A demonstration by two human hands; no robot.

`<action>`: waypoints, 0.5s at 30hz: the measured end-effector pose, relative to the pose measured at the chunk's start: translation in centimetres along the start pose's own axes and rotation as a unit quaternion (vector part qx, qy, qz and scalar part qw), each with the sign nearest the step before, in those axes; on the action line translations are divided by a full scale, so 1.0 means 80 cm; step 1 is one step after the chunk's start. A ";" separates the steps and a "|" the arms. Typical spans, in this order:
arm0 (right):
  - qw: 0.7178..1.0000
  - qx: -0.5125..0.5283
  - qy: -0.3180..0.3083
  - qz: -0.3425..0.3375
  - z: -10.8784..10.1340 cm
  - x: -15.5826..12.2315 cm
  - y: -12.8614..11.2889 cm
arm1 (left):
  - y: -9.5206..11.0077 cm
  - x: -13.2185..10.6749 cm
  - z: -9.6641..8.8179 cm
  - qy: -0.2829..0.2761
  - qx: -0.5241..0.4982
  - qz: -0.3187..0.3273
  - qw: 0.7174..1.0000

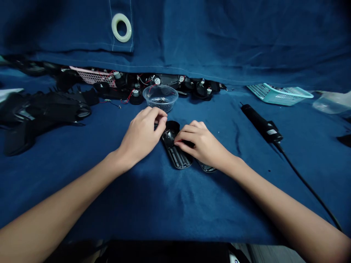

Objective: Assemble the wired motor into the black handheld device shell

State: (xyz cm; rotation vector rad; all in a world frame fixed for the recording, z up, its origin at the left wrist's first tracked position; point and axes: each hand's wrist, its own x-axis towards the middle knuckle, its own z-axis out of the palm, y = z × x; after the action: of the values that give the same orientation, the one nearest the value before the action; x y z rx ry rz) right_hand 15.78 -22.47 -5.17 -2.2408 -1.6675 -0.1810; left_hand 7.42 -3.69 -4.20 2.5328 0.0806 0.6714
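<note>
A black plastic housing shell with a hollow, ribbed inside lies face up on the blue cloth between my hands. My left hand is at its upper left, thumb and fingertips pinched together; whatever they hold is too small to make out. Over the shell's right side, my right hand has its fingers closed in a pinch. A trace of red shows at those fingertips, but I cannot tell what it is. Partly hidden beneath my right hand is a second black shell. Just beyond my left hand stands a clear plastic bowl holding small dark pieces.
A black electric screwdriver with a cord lies to the right. Behind it sits a turquoise basket. Black parts are piled at left. Small motors with red wires and a pink basket sit under the hanging blue curtain.
</note>
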 end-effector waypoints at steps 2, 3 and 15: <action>1.000 -0.014 -0.003 -0.010 -0.001 0.001 -0.001 | -0.008 0.004 0.002 -0.058 -0.008 -0.008 0.998; 1.000 -0.019 -0.004 -0.013 -0.002 0.001 -0.002 | -0.012 0.005 0.004 -0.091 -0.013 -0.006 0.996; 0.999 -0.032 -0.002 -0.019 0.005 0.004 -0.001 | -0.027 0.004 0.018 -0.122 0.003 0.071 0.990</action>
State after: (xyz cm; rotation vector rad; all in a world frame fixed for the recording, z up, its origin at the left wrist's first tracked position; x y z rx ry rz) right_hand 15.75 -22.00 -5.39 -2.2584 -1.7302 -0.2413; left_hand 8.53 -2.41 -6.20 2.6225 -0.1839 0.4088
